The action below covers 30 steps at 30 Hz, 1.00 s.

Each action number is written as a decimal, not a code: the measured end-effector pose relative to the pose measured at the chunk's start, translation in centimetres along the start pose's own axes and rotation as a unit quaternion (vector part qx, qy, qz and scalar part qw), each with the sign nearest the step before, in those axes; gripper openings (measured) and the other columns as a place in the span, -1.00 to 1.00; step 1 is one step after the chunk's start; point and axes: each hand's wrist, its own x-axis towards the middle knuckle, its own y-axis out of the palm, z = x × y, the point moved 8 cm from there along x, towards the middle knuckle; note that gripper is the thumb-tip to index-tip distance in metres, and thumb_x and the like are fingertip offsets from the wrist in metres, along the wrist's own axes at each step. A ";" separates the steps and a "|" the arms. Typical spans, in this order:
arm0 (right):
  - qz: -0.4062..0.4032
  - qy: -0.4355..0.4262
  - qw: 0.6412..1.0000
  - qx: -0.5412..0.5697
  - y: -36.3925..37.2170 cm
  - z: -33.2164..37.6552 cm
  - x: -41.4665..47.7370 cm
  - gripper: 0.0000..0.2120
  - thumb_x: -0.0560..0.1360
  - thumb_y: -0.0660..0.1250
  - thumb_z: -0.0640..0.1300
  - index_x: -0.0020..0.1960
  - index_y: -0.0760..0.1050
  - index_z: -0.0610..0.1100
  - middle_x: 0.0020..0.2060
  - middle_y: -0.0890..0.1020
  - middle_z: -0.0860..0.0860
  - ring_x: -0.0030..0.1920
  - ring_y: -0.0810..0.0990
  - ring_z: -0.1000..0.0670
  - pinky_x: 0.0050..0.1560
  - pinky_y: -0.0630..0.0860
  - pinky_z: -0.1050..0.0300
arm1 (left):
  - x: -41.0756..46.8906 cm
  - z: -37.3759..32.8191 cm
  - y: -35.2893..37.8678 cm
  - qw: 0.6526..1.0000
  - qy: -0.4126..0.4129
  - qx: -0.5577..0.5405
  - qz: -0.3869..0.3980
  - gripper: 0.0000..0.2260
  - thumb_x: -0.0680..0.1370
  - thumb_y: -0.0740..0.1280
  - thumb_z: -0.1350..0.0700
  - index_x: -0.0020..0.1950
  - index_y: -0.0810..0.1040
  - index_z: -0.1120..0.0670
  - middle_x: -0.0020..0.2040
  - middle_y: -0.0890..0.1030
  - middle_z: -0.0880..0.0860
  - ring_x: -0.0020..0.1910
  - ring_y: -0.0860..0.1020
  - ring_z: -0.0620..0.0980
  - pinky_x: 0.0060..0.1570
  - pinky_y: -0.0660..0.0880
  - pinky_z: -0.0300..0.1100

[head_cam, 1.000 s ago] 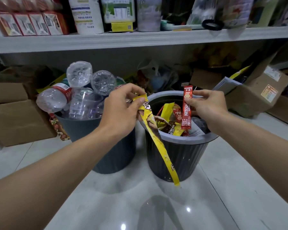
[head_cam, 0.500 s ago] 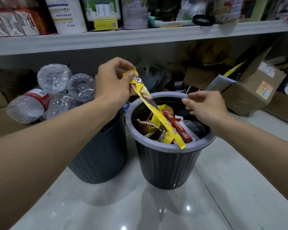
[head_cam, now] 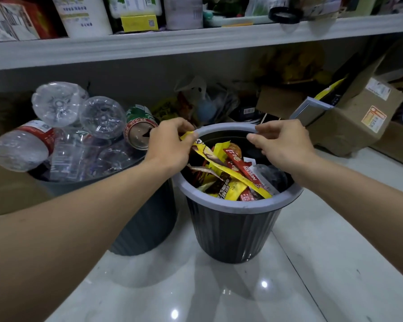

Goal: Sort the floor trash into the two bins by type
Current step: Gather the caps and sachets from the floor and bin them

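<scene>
Two dark grey bins stand side by side on the floor. The right bin (head_cam: pixel 240 206) holds several snack wrappers, among them a red Nescafe sachet (head_cam: pixel 243 168). My left hand (head_cam: pixel 170 145) pinches the top end of a long yellow wrapper (head_cam: pixel 230 173), which lies slanted across the bin's contents with its lower end on the near rim. My right hand (head_cam: pixel 282 142) hovers over the bin's far right rim, fingers loosely curled, holding nothing. The left bin (head_cam: pixel 147 219) is piled with clear plastic bottles (head_cam: pixel 58 105) and a can (head_cam: pixel 139 131).
A grey shelf (head_cam: pixel 196 40) with cartons and tubs runs across the top. Under it sit cardboard boxes (head_cam: pixel 358 122) at the right, a brown box (head_cam: pixel 7 194) at the left and plastic bags (head_cam: pixel 207 101) behind the bins. Glossy white floor tiles (head_cam: pixel 196 291) lie in front.
My left hand has lowered the yellow wrapper so it now lies across the right bin's contents. My right hand let go of the red sachet, which now lies in the bin.
</scene>
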 end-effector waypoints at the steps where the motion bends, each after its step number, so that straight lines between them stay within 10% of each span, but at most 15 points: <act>1: 0.004 -0.009 1.000 -0.009 0.2 0.4 -0.3 -0.61 0.48 0.45 -0.02 0.27 0.57 -0.11 0.06 0.66 0.00 0.06 0.61 0.03 0.19 0.55 0.06 | -0.3 -0.1 -0.2 1.000 0.009 0.019 0.012 -0.81 0.58 0.33 0.03 0.15 0.61 0.04 0.03 0.60 -0.04 -0.02 0.51 -0.10 -0.05 0.39 -0.24; 7: 0.068 -0.103 0.988 -0.091 1.9 4.5 -3.4 -0.60 0.56 0.34 0.01 0.35 0.49 -0.11 0.23 0.60 0.00 0.21 0.54 0.05 0.15 0.39 0.24 | -3.7 -1.8 -1.2 0.984 0.085 0.120 0.100 -0.67 0.59 0.30 -0.02 0.32 0.52 0.04 0.20 0.59 0.03 0.18 0.52 0.03 0.15 0.46 -0.11; 14: 0.077 -0.195 0.949 -0.236 3.3 10.5 -10.6 -0.58 0.60 0.20 0.08 0.37 0.45 -0.10 0.27 0.56 -0.07 0.26 0.49 -0.10 0.20 0.43 -0.05 | -11.2 -2.8 -6.9 0.915 0.224 0.331 0.061 -0.57 0.58 0.10 -0.11 0.27 0.54 0.09 0.24 0.58 0.06 0.27 0.49 0.09 0.20 0.45 -0.01; 30: 0.215 -0.245 0.880 -0.346 22.8 20.8 -33.7 -0.39 0.63 -0.09 0.20 0.59 -0.08 -0.05 0.57 0.04 -0.06 0.56 -0.01 -0.06 0.53 -0.08 0.03 | -28.0 15.7 -25.1 0.901 0.032 0.418 0.112 -0.43 0.61 -0.10 -0.23 0.57 0.06 -0.01 0.58 0.08 0.04 0.56 -0.02 0.03 0.51 0.02 0.00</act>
